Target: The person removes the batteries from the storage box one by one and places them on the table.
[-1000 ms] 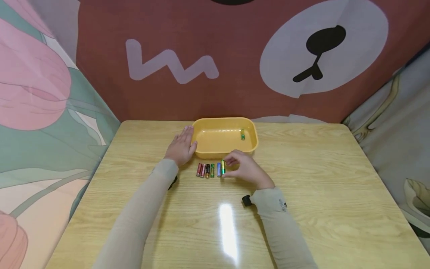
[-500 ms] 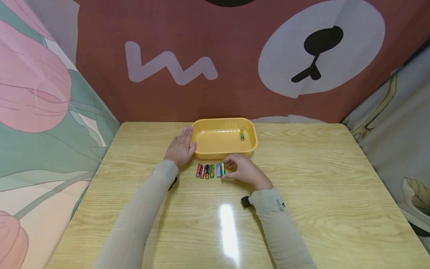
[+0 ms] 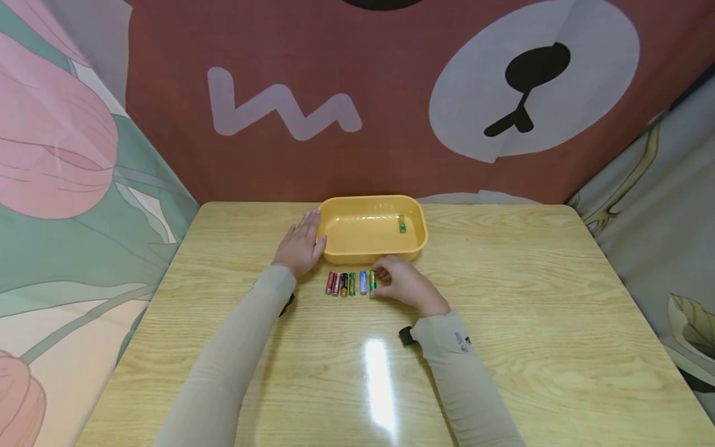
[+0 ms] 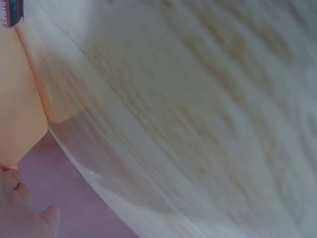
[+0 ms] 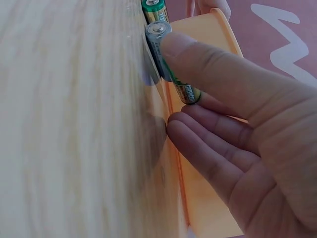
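In the head view, my left hand (image 3: 300, 245) lies with straight fingers against the left side of a yellow plastic tray (image 3: 368, 257). My right hand (image 3: 409, 282) pinches a green and gold battery (image 3: 373, 280) at the right end of a row of batteries in front of the tray. The right wrist view shows that battery (image 5: 187, 94) between thumb and fingertips, its upper part hidden by the thumb. Beside it stands a blue battery (image 3: 363, 282); further left come a green battery (image 3: 352, 284), a black one (image 3: 344, 284) and two red ones (image 3: 333, 283).
One green battery (image 3: 402, 224) lies inside the tray, toward its right end. The wooden table (image 3: 558, 323) reaches back to a brown cloth backdrop (image 3: 391, 155), with patterned curtains at both sides. A bright reflection shows on the tabletop.
The right hand has shifted slightly toward the person with the green and gold battery, and the gap to the blue battery has widened a little. The left hand stays at the tray.
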Motion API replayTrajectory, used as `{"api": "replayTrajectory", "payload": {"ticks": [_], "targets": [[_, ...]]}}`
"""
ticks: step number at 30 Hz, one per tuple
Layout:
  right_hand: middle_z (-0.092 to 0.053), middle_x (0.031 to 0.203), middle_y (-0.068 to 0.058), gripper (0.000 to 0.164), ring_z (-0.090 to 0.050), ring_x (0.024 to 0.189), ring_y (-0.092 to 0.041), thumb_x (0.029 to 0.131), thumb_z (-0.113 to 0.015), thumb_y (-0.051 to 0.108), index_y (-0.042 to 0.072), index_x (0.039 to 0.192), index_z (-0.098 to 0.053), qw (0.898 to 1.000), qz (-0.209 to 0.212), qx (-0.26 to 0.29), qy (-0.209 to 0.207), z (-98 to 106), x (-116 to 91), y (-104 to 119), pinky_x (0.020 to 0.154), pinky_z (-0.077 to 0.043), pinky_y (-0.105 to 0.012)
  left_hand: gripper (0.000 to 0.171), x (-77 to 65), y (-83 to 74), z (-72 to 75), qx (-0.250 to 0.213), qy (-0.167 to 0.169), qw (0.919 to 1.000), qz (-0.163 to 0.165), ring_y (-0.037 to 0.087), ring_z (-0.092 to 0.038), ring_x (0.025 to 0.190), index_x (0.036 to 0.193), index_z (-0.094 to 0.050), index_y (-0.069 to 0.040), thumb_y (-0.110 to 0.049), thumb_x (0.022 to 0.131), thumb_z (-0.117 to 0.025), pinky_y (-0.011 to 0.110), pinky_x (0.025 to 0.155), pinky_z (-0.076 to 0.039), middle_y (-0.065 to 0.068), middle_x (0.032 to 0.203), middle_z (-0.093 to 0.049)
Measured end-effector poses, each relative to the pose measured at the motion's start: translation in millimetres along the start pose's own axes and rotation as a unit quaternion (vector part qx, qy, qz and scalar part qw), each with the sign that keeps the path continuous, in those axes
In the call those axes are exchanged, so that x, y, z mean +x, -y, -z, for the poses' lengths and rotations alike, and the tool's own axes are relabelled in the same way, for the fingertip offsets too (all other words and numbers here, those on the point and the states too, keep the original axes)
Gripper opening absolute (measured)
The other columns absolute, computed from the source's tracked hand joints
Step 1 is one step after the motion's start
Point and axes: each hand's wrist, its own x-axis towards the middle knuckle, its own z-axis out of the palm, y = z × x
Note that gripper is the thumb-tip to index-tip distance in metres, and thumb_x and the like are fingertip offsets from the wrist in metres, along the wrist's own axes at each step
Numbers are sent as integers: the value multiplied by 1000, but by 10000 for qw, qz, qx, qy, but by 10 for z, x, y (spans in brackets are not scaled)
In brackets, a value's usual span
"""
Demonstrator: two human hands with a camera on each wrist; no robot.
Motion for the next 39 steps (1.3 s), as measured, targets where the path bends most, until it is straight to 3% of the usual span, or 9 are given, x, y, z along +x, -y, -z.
{"api": "replayTrajectory", "payload": {"ticks": [39], "targets": [[-65,109,-8,53,-62,98,-20,78,-90,18,-2,121,-67,9993,-210,-294,32,-27,37,53,90,-54,-36,67,0,-14,-1,-169,8,9998,80,24,-4,156,163,-6,-6,-38,110,-29,52,124,-14,8,170,-7]]}}
